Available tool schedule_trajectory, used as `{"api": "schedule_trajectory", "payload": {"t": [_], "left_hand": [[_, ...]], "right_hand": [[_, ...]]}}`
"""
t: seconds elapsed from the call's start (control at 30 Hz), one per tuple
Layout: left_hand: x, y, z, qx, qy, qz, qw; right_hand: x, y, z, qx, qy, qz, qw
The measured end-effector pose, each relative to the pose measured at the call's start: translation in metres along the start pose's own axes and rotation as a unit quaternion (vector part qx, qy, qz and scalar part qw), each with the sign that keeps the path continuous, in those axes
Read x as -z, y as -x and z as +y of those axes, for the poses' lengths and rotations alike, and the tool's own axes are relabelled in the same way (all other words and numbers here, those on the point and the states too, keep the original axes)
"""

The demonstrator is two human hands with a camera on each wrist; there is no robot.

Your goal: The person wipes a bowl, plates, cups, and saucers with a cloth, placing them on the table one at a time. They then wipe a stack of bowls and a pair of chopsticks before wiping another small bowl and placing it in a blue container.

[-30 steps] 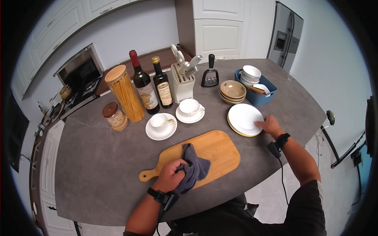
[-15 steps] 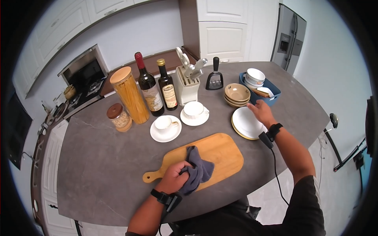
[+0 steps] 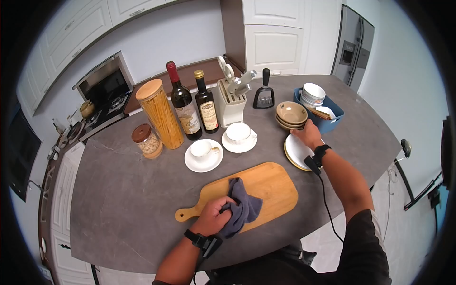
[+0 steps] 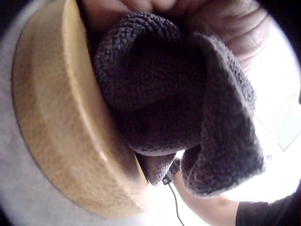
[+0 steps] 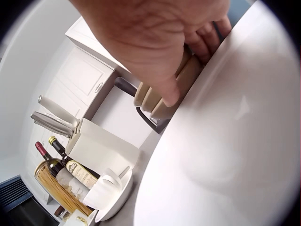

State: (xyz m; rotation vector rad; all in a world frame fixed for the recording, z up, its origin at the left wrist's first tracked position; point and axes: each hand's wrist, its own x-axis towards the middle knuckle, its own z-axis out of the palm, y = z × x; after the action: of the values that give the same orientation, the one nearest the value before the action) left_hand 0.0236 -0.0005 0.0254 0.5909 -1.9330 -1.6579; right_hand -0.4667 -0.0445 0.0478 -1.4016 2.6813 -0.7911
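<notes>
A dark grey-purple cloth [image 3: 243, 209] lies bunched over the wooden cutting board [image 3: 278, 190]. My left hand [image 3: 213, 216] grips it near the board's handle end; in the left wrist view folds of the cloth [image 4: 160, 89] hang beside the board's thick edge [image 4: 70, 122]. Over the white plates [image 3: 297, 153] reaches my right hand [image 3: 308, 136], thumb and fingers spread against the near side of the stacked brown bowls [image 3: 291, 113]. In the right wrist view the thumb [image 5: 170, 96] is at the bowls' side, and the other fingertips [image 5: 207, 42] are partly hidden.
Two white cups on saucers [image 3: 203, 164] stand behind the board. Further back are an oats jar [image 3: 147, 141], spaghetti jar [image 3: 161, 114], wine bottle [image 3: 186, 107], dark bottle [image 3: 206, 107], knife block [image 3: 230, 107] and black-handled tool [image 3: 264, 92]. A blue basket [image 3: 327, 124] holds white bowls.
My right hand has left the right edge of the plates and moved back and left to the brown bowls. The left hand stays on the cloth. The head view has shifted slightly.
</notes>
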Motion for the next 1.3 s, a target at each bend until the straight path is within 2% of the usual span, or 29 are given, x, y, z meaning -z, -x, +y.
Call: {"api": "schedule_trajectory", "payload": {"t": [0.17, 0.33, 0.6, 0.7, 1.0, 1.2, 1.3], "left_hand": [[0.000, 0.000, -0.005, -0.004, -0.007, 0.002, 1.000], [0.001, -0.001, -0.003, -0.015, -0.026, 0.003, 1.000], [0.001, 0.000, -0.004, 0.009, 0.015, 0.000, 1.000], [-0.001, 0.000, -0.006, -0.009, 0.016, 0.012, 1.000], [0.000, -0.001, -0.010, -0.007, 0.011, 0.013, 1.000], [-0.001, -0.001, -0.003, -0.010, -0.008, 0.018, 1.000], [-0.002, -0.001, -0.001, -0.020, -0.014, 0.022, 0.999]], "right_hand": [[-0.008, -0.002, -0.003, -0.010, -0.008, 0.034, 0.999], [-0.006, -0.005, -0.011, -0.034, -0.009, 0.024, 0.999], [-0.014, -0.015, -0.024, -0.068, -0.024, 0.029, 0.997], [-0.017, -0.019, -0.028, -0.075, -0.016, 0.032, 0.997], [-0.029, -0.034, -0.021, -0.083, -0.013, 0.034, 0.996], [-0.017, -0.023, -0.007, -0.050, -0.006, 0.016, 0.999], [-0.011, -0.014, 0.013, -0.010, -0.011, 0.037, 0.999]]}}
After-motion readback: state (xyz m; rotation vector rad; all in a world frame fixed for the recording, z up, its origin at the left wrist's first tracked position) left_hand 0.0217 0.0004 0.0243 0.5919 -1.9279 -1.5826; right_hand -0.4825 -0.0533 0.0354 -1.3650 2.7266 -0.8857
